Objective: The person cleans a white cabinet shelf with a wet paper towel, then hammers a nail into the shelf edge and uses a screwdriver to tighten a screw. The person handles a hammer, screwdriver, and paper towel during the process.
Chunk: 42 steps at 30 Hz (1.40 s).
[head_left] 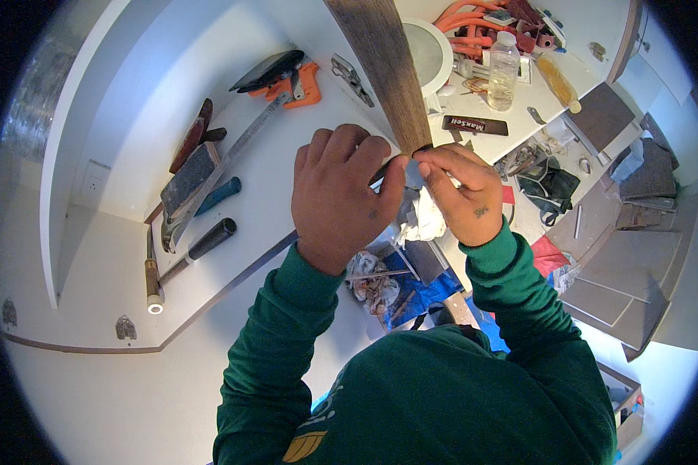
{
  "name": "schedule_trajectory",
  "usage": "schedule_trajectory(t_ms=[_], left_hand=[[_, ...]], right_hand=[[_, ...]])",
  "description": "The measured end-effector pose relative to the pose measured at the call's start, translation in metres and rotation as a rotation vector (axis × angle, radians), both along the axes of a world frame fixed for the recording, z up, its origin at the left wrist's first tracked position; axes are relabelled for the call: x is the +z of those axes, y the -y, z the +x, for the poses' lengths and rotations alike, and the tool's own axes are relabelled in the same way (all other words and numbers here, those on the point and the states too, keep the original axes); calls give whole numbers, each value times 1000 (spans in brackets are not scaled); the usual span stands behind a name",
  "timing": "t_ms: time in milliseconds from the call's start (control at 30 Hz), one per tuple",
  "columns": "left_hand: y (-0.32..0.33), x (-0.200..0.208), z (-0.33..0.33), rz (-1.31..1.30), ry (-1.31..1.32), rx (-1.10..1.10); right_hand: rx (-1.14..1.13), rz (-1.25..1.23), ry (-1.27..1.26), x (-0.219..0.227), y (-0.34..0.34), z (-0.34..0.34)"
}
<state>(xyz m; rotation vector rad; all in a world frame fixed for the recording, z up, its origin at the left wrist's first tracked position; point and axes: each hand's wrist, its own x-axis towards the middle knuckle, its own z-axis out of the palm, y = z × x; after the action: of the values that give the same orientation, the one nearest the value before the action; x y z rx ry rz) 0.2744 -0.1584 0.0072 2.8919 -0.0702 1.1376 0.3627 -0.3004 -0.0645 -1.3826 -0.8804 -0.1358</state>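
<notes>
A long brown wood-grain board [384, 66] runs down from the top of the view, and its lower end reaches my hands. My left hand [345, 190] is closed beside that end, with its fingers curled and a bit of something dark showing between thumb and forefinger. My right hand [467, 194] pinches with thumb and fingertips right at the board's end. What lies in the pinch is too small to make out. Just below my fingers is a crumpled white piece [425, 218], partly hidden by them.
On the white shelf at left lie a hand saw [257, 122], a black-handled tool [212, 239] and a hammer [153, 287]. At right are a clear bottle [503, 71], a round white light [426, 58], orange tubing [465, 23] and a black bag [548, 186].
</notes>
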Motion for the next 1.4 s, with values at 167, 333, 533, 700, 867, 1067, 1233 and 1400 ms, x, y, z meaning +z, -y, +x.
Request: schedule_trajectory(t_ms=[167, 333, 533, 700, 867, 1067, 1233, 1400], left_hand=[[1, 1, 0, -6, 3, -4], [-1, -1, 0, 5, 12, -9], [1, 0, 0, 12, 13, 6], [-3, -4, 2, 35, 21, 4], [0, -3, 2, 35, 21, 10], [1, -3, 3, 47, 8, 31], [-1, -6, 2, 40, 15, 32], [2, -1, 2, 15, -6, 23]], right_hand=[[-38, 9, 21, -3, -2, -2], [-53, 33, 31, -4, -4, -3], [-50, 15, -5, -3, -3, -7], [-77, 37, 60, -9, -3, -16], [-125, 7, -62, -19, 4, -29], [267, 185, -939, -18, -6, -16], [407, 230, -1014, -2, -14, -20], [340, 243, -944, -12, -22, -17]])
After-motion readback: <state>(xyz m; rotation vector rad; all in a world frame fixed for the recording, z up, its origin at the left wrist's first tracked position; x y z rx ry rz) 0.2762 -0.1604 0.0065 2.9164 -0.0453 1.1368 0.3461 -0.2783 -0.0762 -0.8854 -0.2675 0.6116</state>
